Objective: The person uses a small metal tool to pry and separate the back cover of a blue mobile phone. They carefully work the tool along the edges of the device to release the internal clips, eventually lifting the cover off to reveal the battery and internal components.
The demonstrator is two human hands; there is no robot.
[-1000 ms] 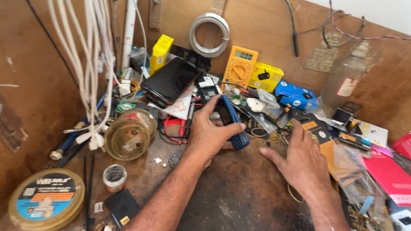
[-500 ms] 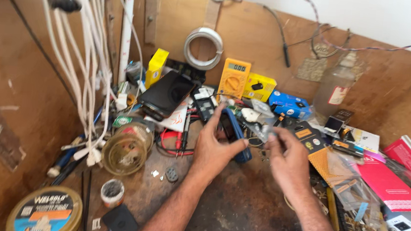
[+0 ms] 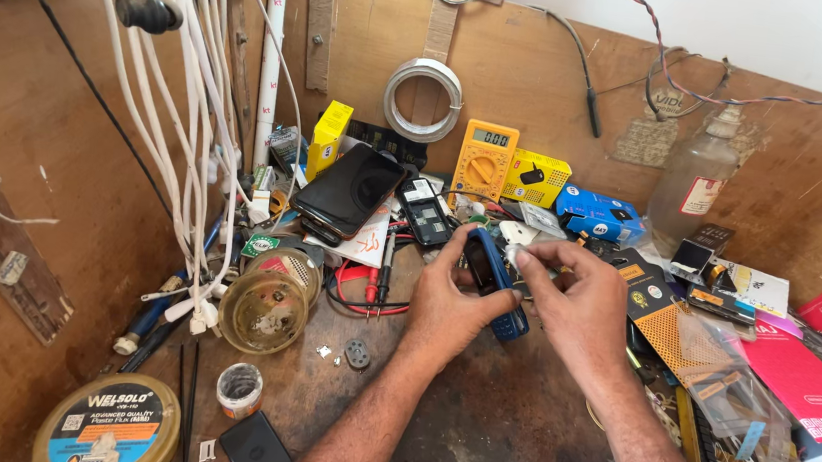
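A small blue phone (image 3: pixel 493 281) is held up over the worn wooden bench (image 3: pixel 471 438), roughly in the middle of the view. My left hand (image 3: pixel 444 305) grips it from the left side and from below. My right hand (image 3: pixel 579 308) has come in from the right, and its fingertips touch the phone's top edge. What the right fingers pinch there, if anything, is too small to make out. Both forearms reach in from the bottom of the picture.
A large black phone (image 3: pixel 347 191) leans at the back left, near a yellow multimeter (image 3: pixel 484 160) and blue boxes (image 3: pixel 601 215). White cables (image 3: pixel 191 119) hang at left. A round tin (image 3: pixel 263 309), a flux tin (image 3: pixel 111 428), red books (image 3: pixel 808 385) and a bottle (image 3: pixel 688 187) crowd the bench.
My right hand lifted off the bench at the right and moved left onto the blue phone. My left hand raised the phone slightly. The camera came closer.
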